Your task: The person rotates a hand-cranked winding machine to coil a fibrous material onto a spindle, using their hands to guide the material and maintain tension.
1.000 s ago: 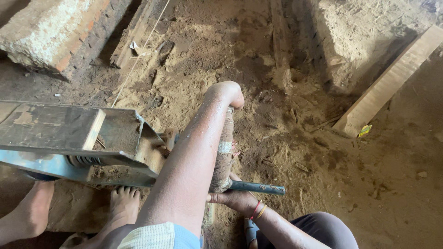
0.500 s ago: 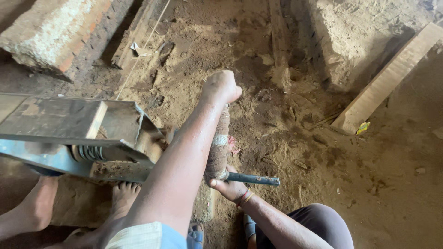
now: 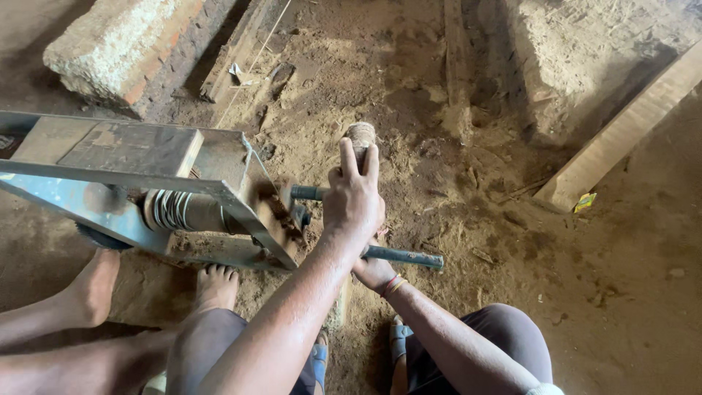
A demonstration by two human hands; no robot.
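Grip: left hand [image 3: 354, 201] clenched on upright wooden handle [image 3: 360, 136], drawn nearer than a second ago | right hand [image 3: 374, 271] grasps metal rod [image 3: 404, 257] | metal frame machine [image 3: 146, 186] left | work: stroke mid-swing, judged.

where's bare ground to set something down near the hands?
Free: dirt right of the metal rod, up to the slanted plank. Also dirt between wooden handle and brick block. Crowded: left hand, right hand, metal frame, bare feet.
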